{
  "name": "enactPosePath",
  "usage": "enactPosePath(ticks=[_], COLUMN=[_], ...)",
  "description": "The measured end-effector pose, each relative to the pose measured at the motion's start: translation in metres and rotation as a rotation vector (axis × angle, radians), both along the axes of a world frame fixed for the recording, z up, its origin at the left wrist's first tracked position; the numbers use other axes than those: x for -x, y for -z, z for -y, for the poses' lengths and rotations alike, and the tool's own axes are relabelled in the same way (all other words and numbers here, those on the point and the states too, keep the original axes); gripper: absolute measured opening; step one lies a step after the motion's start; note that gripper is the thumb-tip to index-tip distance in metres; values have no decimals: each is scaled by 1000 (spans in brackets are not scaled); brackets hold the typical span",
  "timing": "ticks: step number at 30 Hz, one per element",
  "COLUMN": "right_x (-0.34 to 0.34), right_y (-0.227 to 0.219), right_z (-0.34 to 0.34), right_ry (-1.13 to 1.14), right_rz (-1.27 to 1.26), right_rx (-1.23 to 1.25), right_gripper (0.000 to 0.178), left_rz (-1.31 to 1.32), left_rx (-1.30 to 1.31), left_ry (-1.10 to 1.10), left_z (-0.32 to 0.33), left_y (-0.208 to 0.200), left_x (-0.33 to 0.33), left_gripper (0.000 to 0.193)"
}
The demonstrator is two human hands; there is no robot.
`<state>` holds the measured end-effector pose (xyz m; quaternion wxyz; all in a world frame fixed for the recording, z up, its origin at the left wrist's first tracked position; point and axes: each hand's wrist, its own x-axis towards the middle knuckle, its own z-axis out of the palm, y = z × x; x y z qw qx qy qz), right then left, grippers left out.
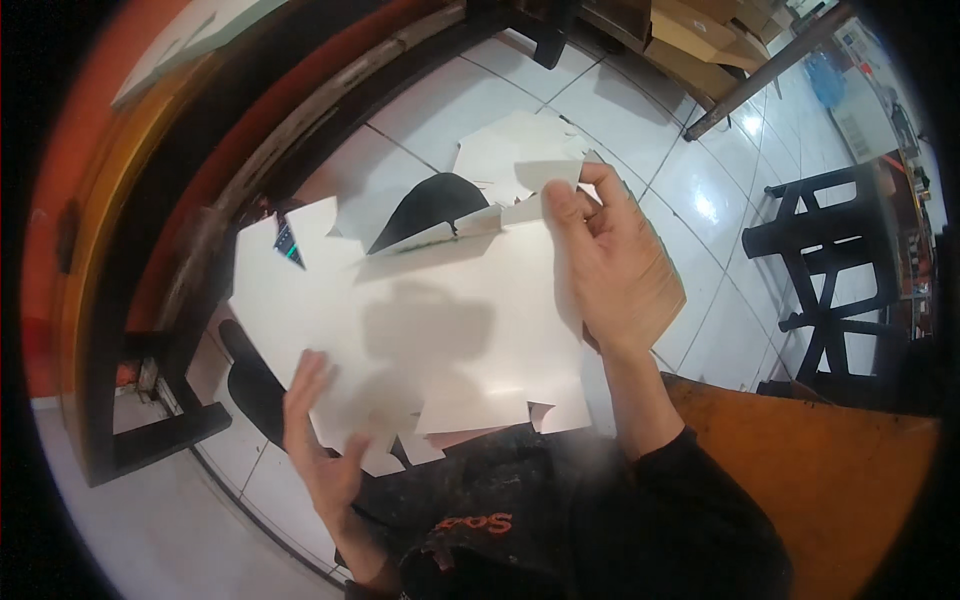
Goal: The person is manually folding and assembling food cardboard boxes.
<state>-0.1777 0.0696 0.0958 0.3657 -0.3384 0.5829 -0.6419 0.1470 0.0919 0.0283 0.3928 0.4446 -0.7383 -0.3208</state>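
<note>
A large white die-cut cardboard sheet [440, 330], like an unfolded box, spreads in front of my body with its plain face up. Tabs and notches run along its edges, and a flap stands partly folded up along the far side. My right hand [620, 260] grips its right far corner, thumb on top and fingers curled round the edge. At the near left edge is my left hand [325, 450], slightly blurred, with thumb and fingers apart against the sheet. More white cardboard [520, 150] shows beyond the flap. A shadow falls across the sheet's middle.
White floor tiles [700, 220] lie below. At the right stands a black stool [835, 250]; near my right arm is an orange-brown surface [800, 470]. Brown cardboard boxes [700, 40] sit at the far right. A dark-framed piece of furniture [130, 260] borders the left.
</note>
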Motion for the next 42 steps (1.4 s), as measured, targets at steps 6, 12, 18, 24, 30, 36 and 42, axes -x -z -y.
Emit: enactPosePath(ticks=[6,12,18,24,30,36,42], right_x=[25,18,60,42,25,26,30], right_y=[49,51,27,60,58,72,61], right_z=[31,20,-33,-37,-37,-40,-42], right_ry=[-20,-224,-517,-475,-387,-371,-602], right_rz=[-36,-150,-762,-665,-451,-335,-458], right_rx=[4,-25,35,57,-181,-56,68], right_gripper=[29,49,74,32,20,14,11], left_rz=[210,267,-1,-119,-210,-299,-405], left_rx=[106,112,-152,-507,-643,-712,-690], left_ry=[335,397,97,118,158,155,59], left_z=[0,8,15,33,39,36,43], left_y=[6,41,23,14,31,24,39], left_x=[51,77,91,93,88,89,87], left_gripper=[70,38,15,16,21,21,17])
